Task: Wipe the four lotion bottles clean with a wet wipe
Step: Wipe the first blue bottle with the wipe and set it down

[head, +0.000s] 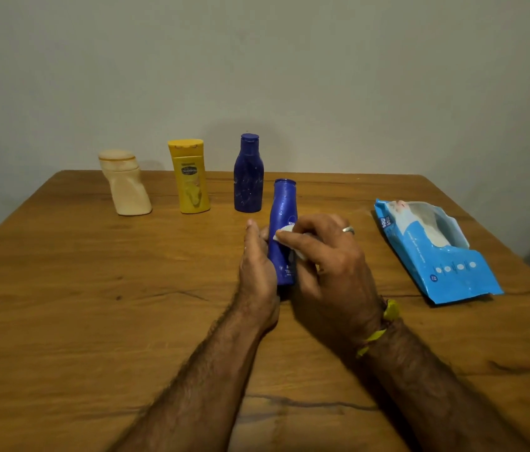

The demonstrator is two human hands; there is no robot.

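Note:
A blue lotion bottle [283, 210] stands upright at the table's middle, and my left hand [257, 269] grips its lower body from the left. My right hand [329, 256] pinches a white wet wipe [285, 236] and presses it against the bottle's front label. Behind, in a row at the far edge, stand a cream bottle [127, 184], a yellow bottle [190, 177] and a dark blue bottle [248, 174]. The lower part of the held bottle is hidden by my hands.
A blue pack of wet wipes [433, 252] lies open on the right side of the wooden table [94, 305]. A plain wall rises just behind the table's far edge.

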